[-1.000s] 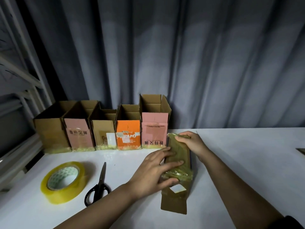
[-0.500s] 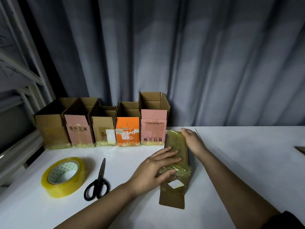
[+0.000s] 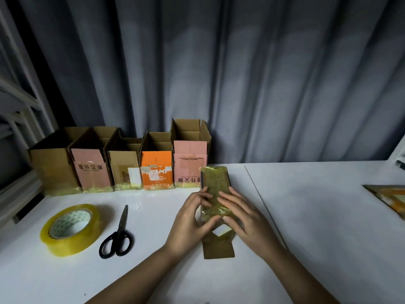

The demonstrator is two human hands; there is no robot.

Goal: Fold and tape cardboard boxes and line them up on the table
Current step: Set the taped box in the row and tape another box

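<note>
Left fingers: mine, spread fairly straight and pressing flat on the taped top of the box, thumb lying along its near edge.
Right fingers: also laid out straight on the tape, thumb down by the near end; nothing is curled around.
Left hand: rests against the box's left side.
Right hand: rests on the box's right side, just beside my left, fingertips nearly meeting.
Box: small brown cardboard, lying in front of me on the tabletop, its upper face covered in shiny yellowish tape; a loose flap sticks out toward me, flat on the surface.
Tabletop: white.
Row of boxes: five upright open boxes side by side along the back edge, left of my box; the nearest pink one looks to be almost touching it, though I cannot tell for sure.
Scissors: black handles, closed, left of my hands.
Tape roll: yellowish, lying flat, left of the scissors.
Flat cardboard: at the far right edge.
</note>
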